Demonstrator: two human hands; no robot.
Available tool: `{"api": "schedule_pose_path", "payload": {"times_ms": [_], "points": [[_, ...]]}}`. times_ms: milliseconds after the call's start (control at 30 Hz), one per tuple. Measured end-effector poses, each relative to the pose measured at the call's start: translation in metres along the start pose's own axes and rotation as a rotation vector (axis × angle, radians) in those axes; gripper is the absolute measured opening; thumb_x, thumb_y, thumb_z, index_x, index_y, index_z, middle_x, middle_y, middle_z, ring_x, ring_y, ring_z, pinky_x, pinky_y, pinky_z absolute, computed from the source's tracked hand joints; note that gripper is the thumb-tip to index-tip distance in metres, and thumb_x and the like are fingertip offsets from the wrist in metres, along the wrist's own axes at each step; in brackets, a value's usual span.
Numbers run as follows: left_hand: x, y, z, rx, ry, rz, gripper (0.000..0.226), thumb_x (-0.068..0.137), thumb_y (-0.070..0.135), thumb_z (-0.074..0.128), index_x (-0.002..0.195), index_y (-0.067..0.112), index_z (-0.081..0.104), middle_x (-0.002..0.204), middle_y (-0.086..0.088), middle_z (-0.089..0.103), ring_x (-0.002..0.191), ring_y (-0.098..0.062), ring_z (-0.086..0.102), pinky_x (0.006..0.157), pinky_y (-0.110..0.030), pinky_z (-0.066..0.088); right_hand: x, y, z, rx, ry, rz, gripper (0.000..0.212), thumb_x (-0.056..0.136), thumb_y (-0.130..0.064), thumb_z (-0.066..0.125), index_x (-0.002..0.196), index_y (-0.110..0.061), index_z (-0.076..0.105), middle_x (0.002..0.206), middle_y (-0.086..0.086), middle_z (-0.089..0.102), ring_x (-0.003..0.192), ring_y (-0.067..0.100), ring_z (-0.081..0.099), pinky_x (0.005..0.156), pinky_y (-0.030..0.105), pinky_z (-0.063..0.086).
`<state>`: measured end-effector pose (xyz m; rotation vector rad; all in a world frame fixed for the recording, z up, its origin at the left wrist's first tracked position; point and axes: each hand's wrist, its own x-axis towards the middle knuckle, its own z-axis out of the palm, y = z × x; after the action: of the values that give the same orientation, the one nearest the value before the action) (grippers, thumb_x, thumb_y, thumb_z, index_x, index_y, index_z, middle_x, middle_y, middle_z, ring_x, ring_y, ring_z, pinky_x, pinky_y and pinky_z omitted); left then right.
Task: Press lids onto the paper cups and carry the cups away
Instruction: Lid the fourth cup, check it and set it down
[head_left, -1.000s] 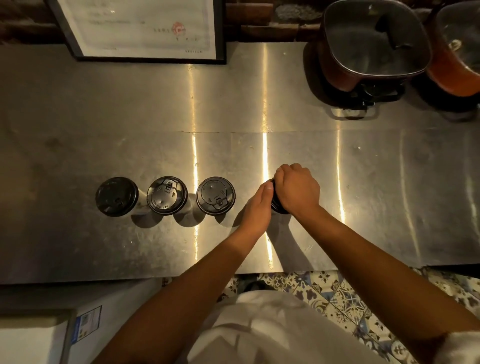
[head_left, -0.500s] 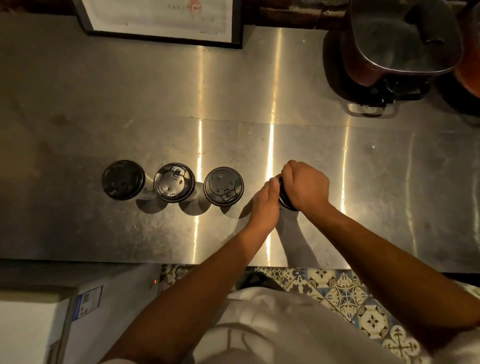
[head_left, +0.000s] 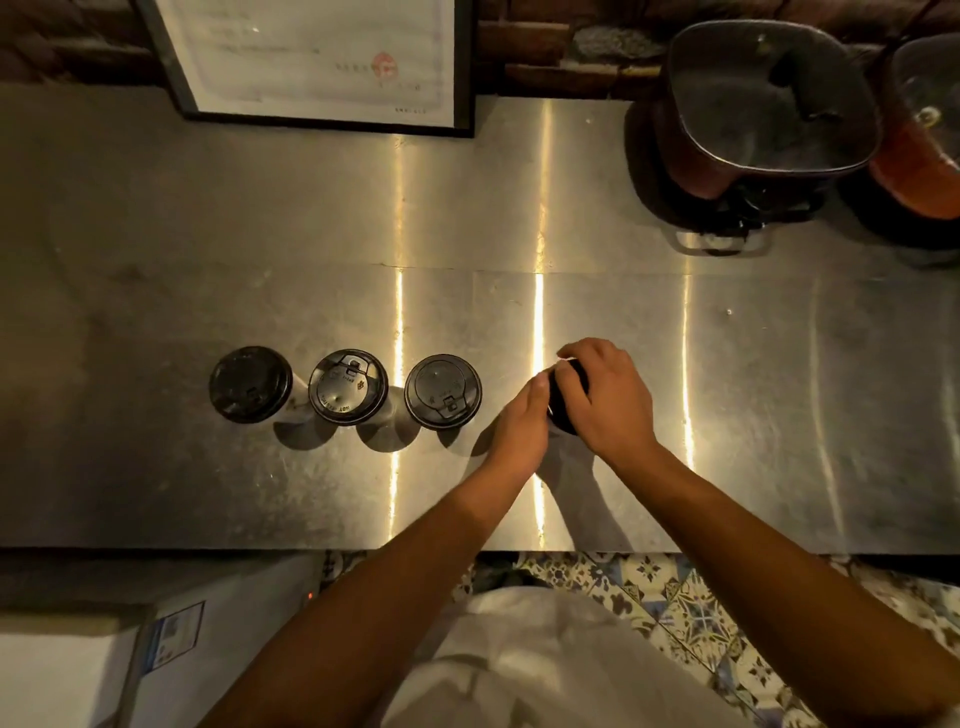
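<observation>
Three lidded paper cups (head_left: 345, 387) stand in a row on the steel counter (head_left: 156, 260); contents hidden. Right of them, your left hand (head_left: 522, 421) braces the fourth cup's black lid (head_left: 566, 397), and your right hand (head_left: 608, 395) clamps over it.

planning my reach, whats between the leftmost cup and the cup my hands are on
Two more lidded cups, the middle cup and the third cup, stand between the leftmost cup and the held cup, in the head view.
</observation>
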<state>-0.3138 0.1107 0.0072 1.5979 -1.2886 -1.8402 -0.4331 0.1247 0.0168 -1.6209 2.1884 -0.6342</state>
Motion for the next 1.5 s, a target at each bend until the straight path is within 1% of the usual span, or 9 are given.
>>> {"api": "schedule_pose_path", "payload": {"times_ms": [167, 333, 600, 900, 1033, 1100, 1200, 1400, 1500], "points": [[0.005, -0.008, 0.000, -0.033, 0.000, -0.063, 0.053, 0.110, 0.053, 0.028, 0.143, 0.026, 0.059, 0.140, -0.005, 0.064, 0.131, -0.020, 0.057, 0.116, -0.042, 0.041, -0.008, -0.004, 0.003, -0.095, -0.098, 0.010, 0.048, 0.106, -0.052, 0.040, 0.139, -0.024, 0.062, 0.147, 0.003, 0.057, 0.131, 0.025, 0.053, 0.094, 0.042, 0.050], [0.006, -0.013, -0.003, -0.140, -0.008, -0.142, 0.066, 0.102, 0.066, 0.028, 0.142, 0.024, 0.059, 0.141, -0.010, 0.064, 0.132, -0.026, 0.058, 0.116, -0.049, 0.042, -0.002, -0.005, -0.005, -0.253, -0.203, 0.043, 0.062, 0.102, -0.068, 0.031, 0.137, -0.024, 0.056, 0.142, 0.007, 0.055, 0.117, 0.033, 0.062, 0.084, 0.042, 0.052], [-0.007, -0.002, -0.004, -0.435, 0.015, -0.250, 0.048, 0.109, 0.052, 0.030, 0.107, 0.026, 0.071, 0.136, -0.011, 0.067, 0.117, -0.017, 0.066, 0.112, -0.038, 0.047, 0.004, -0.003, -0.012, -0.267, -0.278, 0.120, 0.064, 0.098, -0.069, 0.043, 0.135, -0.019, 0.056, 0.139, 0.007, 0.058, 0.105, 0.029, 0.066, 0.083, 0.042, 0.057], [-0.059, 0.040, -0.033, 0.113, -0.034, 0.276, 0.036, 0.110, 0.032, 0.044, 0.143, 0.026, 0.059, 0.139, 0.004, 0.061, 0.125, -0.012, 0.057, 0.108, -0.036, 0.048, -0.011, -0.025, -0.090, 0.432, -0.131, 0.233, 0.012, 0.096, -0.047, 0.055, 0.100, -0.040, 0.064, 0.104, -0.014, 0.066, 0.097, 0.014, 0.065, 0.076, 0.031, 0.056], [-0.084, 0.069, -0.051, 0.151, 0.040, 0.425, 0.031, 0.103, 0.047, 0.054, 0.133, 0.044, 0.058, 0.126, 0.018, 0.058, 0.103, 0.000, 0.062, 0.079, -0.018, 0.054, -0.019, -0.046, -0.131, 0.753, -0.117, 0.254, 0.036, 0.079, -0.062, 0.051, 0.099, -0.039, 0.071, 0.105, -0.013, 0.070, 0.095, 0.011, 0.067, 0.063, 0.023, 0.053], [-0.094, 0.085, -0.059, 0.037, 0.041, 0.412, 0.030, 0.097, 0.054, 0.059, 0.126, 0.050, 0.056, 0.118, 0.023, 0.057, 0.093, 0.001, 0.069, 0.073, -0.025, 0.062, -0.023, -0.056, -0.141, 0.858, -0.103, 0.234, 0.032, 0.082, -0.056, 0.052, 0.100, -0.040, 0.072, 0.110, -0.013, 0.071, 0.097, 0.012, 0.068, 0.059, 0.018, 0.055], [-0.102, 0.104, -0.067, 0.056, 0.130, 0.448, 0.024, 0.095, 0.056, 0.061, 0.118, 0.050, 0.056, 0.106, 0.030, 0.063, 0.087, 0.003, 0.070, 0.078, -0.046, 0.065, -0.028, -0.069, -0.144, 0.957, -0.082, 0.275, 0.033, 0.089, -0.052, 0.047, 0.105, -0.038, 0.072, 0.112, -0.009, 0.072, 0.100, 0.017, 0.069, 0.059, 0.020, 0.057], [-0.108, 0.109, -0.076, 0.272, 0.282, 0.634, 0.041, 0.087, 0.064, 0.060, 0.122, 0.048, 0.047, 0.127, 0.014, 0.054, 0.112, 0.000, 0.059, 0.088, -0.027, 0.057, -0.027, -0.095, -0.138, 1.054, -0.169, 0.539, 0.044, 0.101, -0.068, 0.042, 0.112, -0.035, 0.070, 0.109, 0.002, 0.074, 0.090, 0.026, 0.077, 0.058, 0.037, 0.064], [-0.108, 0.104, -0.077, 0.309, 0.306, 0.658, 0.037, 0.094, 0.058, 0.058, 0.126, 0.047, 0.045, 0.126, 0.016, 0.048, 0.114, 0.004, 0.055, 0.091, -0.027, 0.056, -0.023, -0.101, -0.134, 1.032, -0.138, 0.622, 0.052, 0.102, -0.067, 0.040, 0.120, -0.027, 0.067, 0.111, 0.006, 0.071, 0.092, 0.030, 0.074, 0.050, 0.032, 0.061]]}}
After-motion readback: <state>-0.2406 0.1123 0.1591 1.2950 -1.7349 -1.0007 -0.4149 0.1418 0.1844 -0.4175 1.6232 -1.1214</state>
